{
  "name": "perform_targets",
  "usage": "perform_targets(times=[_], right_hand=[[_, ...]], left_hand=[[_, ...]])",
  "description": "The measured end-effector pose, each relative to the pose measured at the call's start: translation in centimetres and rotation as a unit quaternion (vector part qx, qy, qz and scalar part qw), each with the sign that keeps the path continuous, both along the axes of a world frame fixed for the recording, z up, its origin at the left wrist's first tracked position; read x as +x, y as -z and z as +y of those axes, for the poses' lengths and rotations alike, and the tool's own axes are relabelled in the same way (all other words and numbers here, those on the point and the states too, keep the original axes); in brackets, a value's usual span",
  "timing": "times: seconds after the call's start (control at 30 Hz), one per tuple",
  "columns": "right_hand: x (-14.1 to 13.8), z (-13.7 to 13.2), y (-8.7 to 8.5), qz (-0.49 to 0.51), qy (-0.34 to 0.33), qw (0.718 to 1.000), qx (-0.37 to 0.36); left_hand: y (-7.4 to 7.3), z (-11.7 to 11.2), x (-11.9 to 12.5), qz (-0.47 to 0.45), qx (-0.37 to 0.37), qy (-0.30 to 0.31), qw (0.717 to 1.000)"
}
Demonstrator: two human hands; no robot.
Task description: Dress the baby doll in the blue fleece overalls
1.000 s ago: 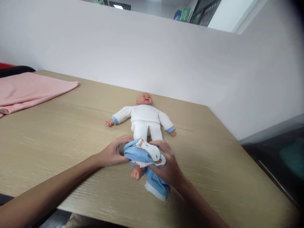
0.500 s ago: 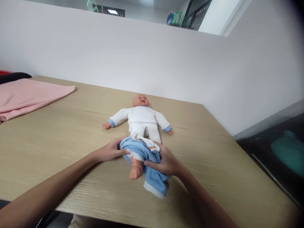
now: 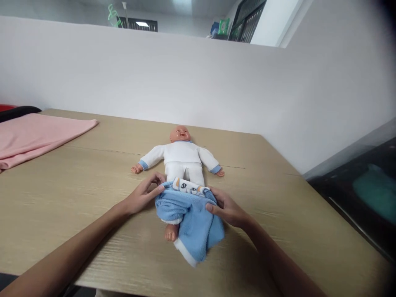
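Blue fuzzy pants (image 3: pixel 199 222) look rumpled, with white cuffs (image 3: pixel 185 253).

A doll (image 3: pixel 182 152) lay on its back on a table (image 3: pixel 266 181), its head (image 3: pixel 179 134) toward the far side. The left hand (image 3: pixel 145 194) and right hand (image 3: pixel 228 207) gripped opposite sides of blue trousers (image 3: pixel 196 227) at its legs (image 3: pixel 194 175), one bare foot (image 3: pixel 171 233) showing below the left cuff (image 3: pixel 170 222). Pink cloth (image 3: pixel 43 134) lay on the left.
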State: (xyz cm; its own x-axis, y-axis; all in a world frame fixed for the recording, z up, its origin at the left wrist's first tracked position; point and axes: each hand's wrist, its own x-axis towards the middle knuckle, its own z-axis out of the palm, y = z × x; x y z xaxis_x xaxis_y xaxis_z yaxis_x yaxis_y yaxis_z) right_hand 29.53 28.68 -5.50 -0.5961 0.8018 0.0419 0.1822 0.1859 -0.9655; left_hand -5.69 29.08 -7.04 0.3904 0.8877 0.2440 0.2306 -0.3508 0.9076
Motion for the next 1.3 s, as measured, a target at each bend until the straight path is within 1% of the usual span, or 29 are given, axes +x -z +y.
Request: perform_targets(times=[0.07,0.1,0.13,0.17,0.2,0.27,0.33,0.4,0.5,0.57,0.63,0.67,0.77,0.83,0.87,0.93,1.0,1.07,1.1,1.17,1.23,1.3], right_hand=[[0.1,-0.2,-0.2,0.008,-0.005,1.000,-0.015],[0.1,-0.2,-0.2,0.012,-0.007,1.000,-0.021],[0.1,-0.2,-0.2,0.017,-0.008,0.999,-0.027],[0.2,-0.2,-0.1,0.023,-0.009,0.999,-0.032],[0.2,-0.2,0.0,0.031,-0.009,0.999,-0.036],[0.2,-0.2,0.2,0.043,-0.011,0.998,-0.045],[0.1,-0.3,0.1,0.044,-0.021,0.997,-0.056],[0.1,-0.6,-0.3,0.022,-0.043,0.996,-0.069],[0.2,-1.0,-0.9,-0.017,-0.076,0.993,-0.092],[0.5,-1.1,-1.0,-0.022,-0.080,0.993,-0.089],[0.7,-1.2,-0.6,0.006,-0.053,0.995,-0.079],[0.8,-1.2,-0.3,0.027,-0.027,0.996,-0.080],[0.7,-1.4,0.4,0.082,0.049,0.989,-0.112],[0.6,-1.4,0.5,0.076,0.061,0.989,-0.110],[0.5,-1.4,0.3,0.067,0.049,0.992,-0.099],[0.6,-1.3,-0.4,0.059,-0.003,0.994,-0.090],[1.0,-1.2,-1.1,0.049,-0.080,0.988,-0.120],[1.5,-1.2,-1.6,0.016,-0.144,0.977,-0.157],[1.8,-1.2,-1.7,-0.002,-0.156,0.973,-0.168],[2.1,-1.4,-1.6,-0.008,-0.140,0.975,-0.173],[2.1,-1.7,-1.1,0.043,-0.088,0.981,-0.166],[1.8,-1.9,-0.5,0.101,-0.034,0.981,-0.164]], left_hand=[[-2.0,-0.1,1.0,0.032,0.090,-0.036,0.995],[-3.3,-0.1,1.8,0.059,0.127,-0.034,0.989],[-4.7,0.0,2.7,0.094,0.148,-0.013,0.984],[-6.0,0.2,3.6,0.125,0.156,0.023,0.980],[-7.3,0.5,4.6,0.147,0.143,0.057,0.977],[-9.1,1.2,6.2,0.182,0.072,0.130,0.972],[-10.0,2.0,7.2,0.201,0.008,0.205,0.958],[-10.0,2.8,7.3,0.181,-0.020,0.241,0.953],[-9.3,3.5,6.8,0.127,-0.035,0.234,0.963],[-8.9,3.7,6.4,0.119,-0.045,0.234,0.964],[-8.6,3.6,6.3,0.118,-0.065,0.257,0.957],[-8.6,3.5,6.3,0.120,-0.083,0.278,0.950],[-8.4,3.3,6.4,0.144,-0.130,0.337,0.921],[-8.2,3.4,6.5,0.155,-0.119,0.350,0.916],[-8.1,3.5,6.5,0.149,-0.106,0.357,0.916],[-7.8,3.8,6.6,0.114,-0.093,0.381,0.913],[-7.5,4.0,6.7,0.098,-0.104,0.390,0.910],[-7.3,4.0,6.8,0.119,-0.112,0.355,0.921],[-7.2,4.0,6.9,0.132,-0.109,0.332,0.928],[-6.9,3.8,7.0,0.136,-0.112,0.319,0.931],[-6.7,3.6,7.0,0.119,-0.144,0.355,0.916],[-6.5,3.5,7.0,0.101,-0.165,0.389,0.901]])
